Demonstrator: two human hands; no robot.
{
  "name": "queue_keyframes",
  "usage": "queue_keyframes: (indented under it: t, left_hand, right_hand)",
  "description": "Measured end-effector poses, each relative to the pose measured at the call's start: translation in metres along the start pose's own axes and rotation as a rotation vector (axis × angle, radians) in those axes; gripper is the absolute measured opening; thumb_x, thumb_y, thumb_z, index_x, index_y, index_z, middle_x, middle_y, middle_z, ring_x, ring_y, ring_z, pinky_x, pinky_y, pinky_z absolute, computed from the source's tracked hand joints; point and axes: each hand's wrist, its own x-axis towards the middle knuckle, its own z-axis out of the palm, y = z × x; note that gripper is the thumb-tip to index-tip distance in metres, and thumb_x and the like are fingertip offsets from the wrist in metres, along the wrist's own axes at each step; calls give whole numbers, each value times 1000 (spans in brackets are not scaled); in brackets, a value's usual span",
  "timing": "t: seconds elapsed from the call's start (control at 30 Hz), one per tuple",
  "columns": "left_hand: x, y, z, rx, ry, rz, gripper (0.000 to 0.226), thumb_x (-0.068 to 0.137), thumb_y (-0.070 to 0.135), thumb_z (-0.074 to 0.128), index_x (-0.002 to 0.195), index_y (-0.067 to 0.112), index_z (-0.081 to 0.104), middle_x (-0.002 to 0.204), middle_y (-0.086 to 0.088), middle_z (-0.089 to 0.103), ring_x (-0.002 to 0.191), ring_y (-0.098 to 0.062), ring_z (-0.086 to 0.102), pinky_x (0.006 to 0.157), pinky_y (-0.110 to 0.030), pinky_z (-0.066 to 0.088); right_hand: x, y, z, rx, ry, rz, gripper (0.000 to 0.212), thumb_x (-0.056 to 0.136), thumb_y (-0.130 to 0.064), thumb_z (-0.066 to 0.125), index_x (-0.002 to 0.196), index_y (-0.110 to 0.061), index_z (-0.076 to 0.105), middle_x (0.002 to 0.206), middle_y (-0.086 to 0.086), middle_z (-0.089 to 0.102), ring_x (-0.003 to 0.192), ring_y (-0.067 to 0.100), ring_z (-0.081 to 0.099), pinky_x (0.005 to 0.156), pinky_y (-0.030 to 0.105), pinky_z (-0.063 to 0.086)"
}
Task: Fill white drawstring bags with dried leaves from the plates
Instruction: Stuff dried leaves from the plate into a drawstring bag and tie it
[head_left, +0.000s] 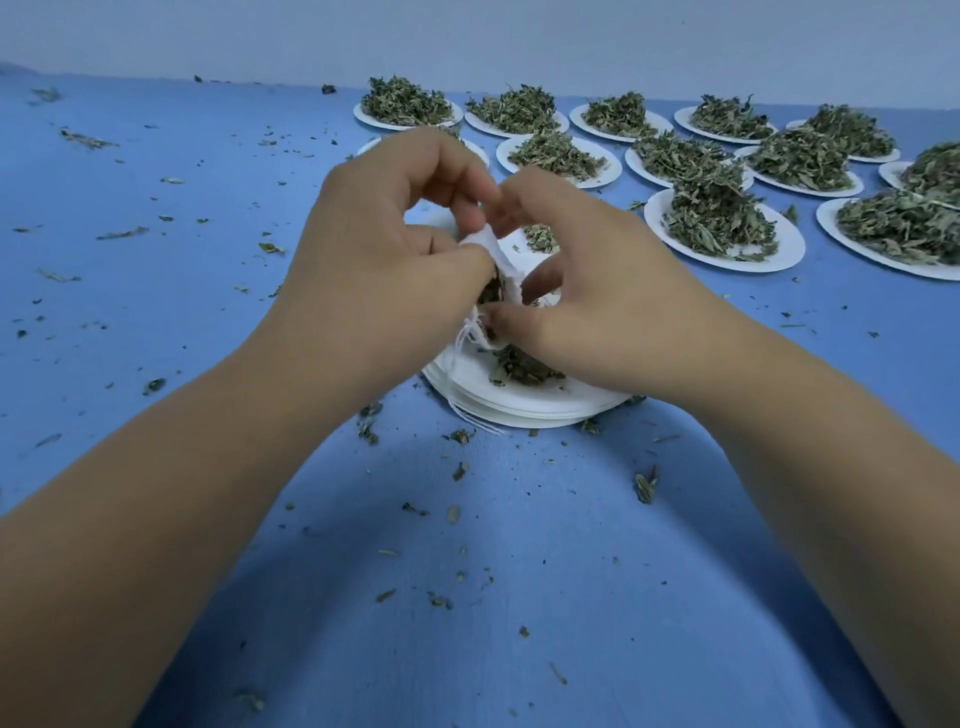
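— Which step is this, please?

— The filling, I think. The left hand (374, 249) grips the white drawstring bag (483, 241) at its mouth, with the fingers curled round the cloth. The right hand (597, 291) pinches the opposite edge with thumb and forefinger, and its other fingers are bent. The bag hangs between both hands, just above the stack of paper plates (545, 408).

— Is it full already?

— Dark leaves show inside the opening, and a small heap of dried leaves (519, 366) lies on the top plate (how much more fits, I cannot tell). The drawstring (460, 340) dangles loose toward the blue table (519, 545).

— So what comes next?

— Probably the right hand must let go, gather that heap and push it in, while the left keeps the mouth wide. After that the string can be pulled. Many full plates (722, 223) wait behind, on the right.
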Motion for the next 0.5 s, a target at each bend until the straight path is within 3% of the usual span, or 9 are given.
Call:
queue_keyframes:
  t: [0.1, 0.2, 0.3, 0.37, 0.5]
  left_hand:
    - [1, 4, 1, -66, -47, 15, 31, 77, -9, 61, 92, 18, 64, 96, -2, 67, 48, -12, 55, 52, -26, 47]
    - [0, 7, 4, -96, -85, 21, 29, 78, -12, 62, 93, 13, 65, 96, -7, 68, 47, -8, 53, 52, -21, 43]
    - [0, 4, 0, -47, -19, 12, 23, 79, -5, 61, 92, 13, 65, 92, 1, 69, 44, -13, 53, 48, -23, 44]
    - [-1, 0, -3, 23, 39, -11, 20, 78, 3, 62, 91, 17, 66, 89, 12, 69, 47, -26, 54, 47, -26, 46]
    - [0, -2, -3, 27, 70, -43, 22, 77, 1, 60, 88, 20, 66, 93, 11, 71, 49, -24, 58, 49, -31, 49]
  right_hand:
    - [4, -1, 6, -16, 65, 7, 34, 76, -27, 72, 103, -31, 51, 97, -23, 60, 67, -13, 55, 61, 10, 40]
    - [9, -6, 10, -54, 190, -26, 20, 75, -31, 59, 92, -27, 49, 78, -19, 55, 66, -13, 50, 58, 9, 36]
    - [8, -4, 7, 35, 180, 15, 16, 84, -25, 67, 97, -24, 57, 96, -14, 66, 60, -7, 52, 59, 12, 37]
    - [4, -3, 2, 130, 101, 67, 17, 89, -22, 68, 105, -25, 61, 108, -16, 66, 58, -4, 55, 63, 17, 40]
    - [-2, -6, -3, 238, -38, 125, 27, 91, -22, 68, 115, -34, 60, 120, -25, 63, 81, 17, 71, 72, 33, 53]
